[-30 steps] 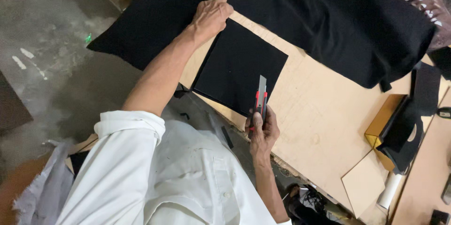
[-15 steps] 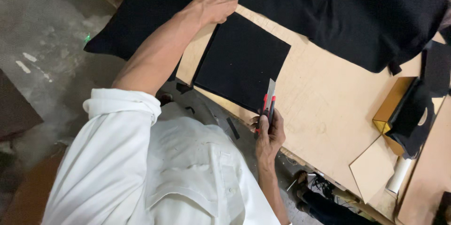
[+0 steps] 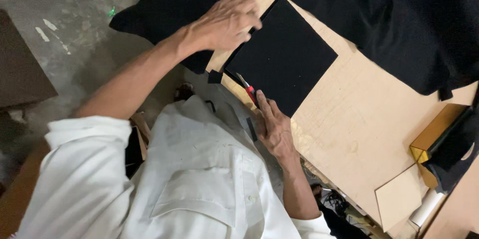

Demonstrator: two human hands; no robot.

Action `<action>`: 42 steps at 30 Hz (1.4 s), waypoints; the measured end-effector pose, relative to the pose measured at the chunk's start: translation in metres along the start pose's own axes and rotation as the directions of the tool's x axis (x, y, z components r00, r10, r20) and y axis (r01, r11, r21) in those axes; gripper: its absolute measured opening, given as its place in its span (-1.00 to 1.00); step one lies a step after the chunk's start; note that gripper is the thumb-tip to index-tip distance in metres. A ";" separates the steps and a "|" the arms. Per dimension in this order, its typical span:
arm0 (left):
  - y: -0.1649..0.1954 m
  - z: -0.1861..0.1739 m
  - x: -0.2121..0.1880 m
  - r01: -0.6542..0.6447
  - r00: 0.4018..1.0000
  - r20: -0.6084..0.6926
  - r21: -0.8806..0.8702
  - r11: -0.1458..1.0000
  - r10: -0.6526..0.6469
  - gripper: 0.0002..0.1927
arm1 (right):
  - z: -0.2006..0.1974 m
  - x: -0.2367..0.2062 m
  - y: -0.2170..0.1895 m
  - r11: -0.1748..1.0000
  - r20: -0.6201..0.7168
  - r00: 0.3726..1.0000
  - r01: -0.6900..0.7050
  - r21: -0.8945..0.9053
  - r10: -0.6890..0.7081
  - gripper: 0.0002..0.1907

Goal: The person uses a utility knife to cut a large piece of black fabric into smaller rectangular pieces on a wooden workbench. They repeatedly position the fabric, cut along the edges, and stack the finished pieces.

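A black square sheet [image 3: 282, 57] lies on a pale wooden board [image 3: 359, 114]. My left hand [image 3: 224, 22] presses flat on the sheet's left corner, fingers spread. At the sheet's near edge, my right hand [image 3: 272, 126] grips a red-handled cutting tool [image 3: 248, 88]. The tool's metal blade points left along that edge. A small black scrap [image 3: 215, 76] lies just off the left corner of the board.
A large black cloth [image 3: 399, 14] covers the far part of the board. A yellow box [image 3: 431, 136] with black fabric in it stands at the right. A loose cardboard piece [image 3: 396, 196] and a white roll [image 3: 426, 208] lie near it. Concrete floor [image 3: 65, 34] is on the left.
My right hand has slid left along the sheet's near edge, and the tool now lies low instead of upright. My left hand has shifted to the sheet's left corner.
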State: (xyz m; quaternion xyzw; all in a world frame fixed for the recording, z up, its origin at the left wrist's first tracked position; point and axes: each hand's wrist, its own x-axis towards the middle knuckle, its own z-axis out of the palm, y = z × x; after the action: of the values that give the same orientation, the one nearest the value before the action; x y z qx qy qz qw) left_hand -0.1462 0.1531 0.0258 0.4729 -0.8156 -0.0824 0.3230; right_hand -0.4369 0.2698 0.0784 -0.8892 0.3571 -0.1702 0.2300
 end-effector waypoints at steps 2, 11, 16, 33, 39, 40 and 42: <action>0.023 -0.018 -0.043 0.150 0.982 0.118 -0.020 0.988 -0.147 -0.66 | 0.000 0.005 0.000 0.999 0.045 0.998 -0.032 -0.002 0.032 -0.36; 0.108 0.009 -0.108 0.586 0.769 -0.237 -0.112 0.803 -0.594 -0.75 | 0.000 0.019 0.007 0.983 0.074 0.990 -0.127 0.136 0.118 -0.41; 0.121 0.031 -0.106 0.714 0.648 -0.273 -0.107 0.692 -0.711 -0.87 | 0.005 0.025 0.005 0.989 0.105 0.994 -0.031 0.142 0.016 -0.43; 0.113 0.036 -0.102 0.914 0.274 0.009 -0.314 0.258 -0.962 -0.74 | 0.009 0.027 0.002 0.994 0.152 0.986 0.058 0.093 -0.071 -0.39; 0.104 0.047 -0.105 0.904 0.216 0.068 -0.391 0.173 -0.974 -0.76 | 0.016 0.032 0.004 0.997 0.177 0.982 0.071 -0.002 -0.070 -0.43; 0.103 0.048 -0.105 0.896 0.215 0.085 -0.414 0.162 -0.973 -0.77 | 0.017 0.033 0.004 0.998 0.182 0.981 0.068 -0.013 -0.064 -0.41; 0.102 0.049 -0.105 0.897 0.205 0.091 -0.417 0.149 -0.975 -0.77 | 0.019 0.035 0.004 0.997 0.194 0.979 0.069 -0.033 -0.061 -0.39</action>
State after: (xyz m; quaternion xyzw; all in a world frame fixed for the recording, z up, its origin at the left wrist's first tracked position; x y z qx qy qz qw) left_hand -0.2131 0.2860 -0.0149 0.8086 -0.2702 -0.3741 0.3650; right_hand -0.4062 0.2472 0.0655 -0.9170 0.3074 -0.0837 0.2401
